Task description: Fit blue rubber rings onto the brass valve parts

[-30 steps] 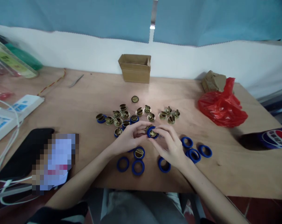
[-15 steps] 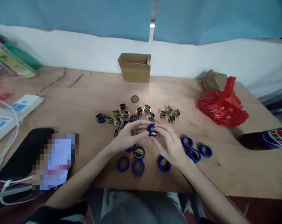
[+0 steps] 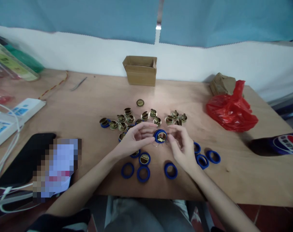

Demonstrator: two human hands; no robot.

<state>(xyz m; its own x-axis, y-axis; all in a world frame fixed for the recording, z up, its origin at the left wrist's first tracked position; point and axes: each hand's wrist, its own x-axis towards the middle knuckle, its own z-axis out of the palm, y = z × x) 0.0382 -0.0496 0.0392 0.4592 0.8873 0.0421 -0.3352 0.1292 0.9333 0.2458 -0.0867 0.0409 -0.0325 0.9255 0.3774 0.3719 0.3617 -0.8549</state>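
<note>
My left hand (image 3: 133, 138) pinches the left edge of a blue ring with a round brass clasp (image 3: 160, 136) seated in it, held above the table. Beside it on the right is my right hand (image 3: 184, 146), thumb and fingers apart; whether its thumb tip touches the ring I cannot tell. Several loose brass clasps (image 3: 122, 126) lie beyond my hands. Near my left wrist sits another ring-and-clasp piece (image 3: 144, 158), just above a bare blue ring (image 3: 143, 181). More bare rings (image 3: 213, 156) lie right of my right hand.
An open cardboard box (image 3: 141, 75) stands against the wall. To the right are a red plastic bag (image 3: 231, 111), a crumpled brown paper package (image 3: 221, 83) and a dark cola bottle (image 3: 274, 144). On the left lie a black phone (image 3: 27, 158), cables and a white power strip (image 3: 27, 111).
My right hand has drawn back a little to the right from the ring, and its fingers have spread. The ring has turned so the clasp's face shows more, still in my left hand.
</note>
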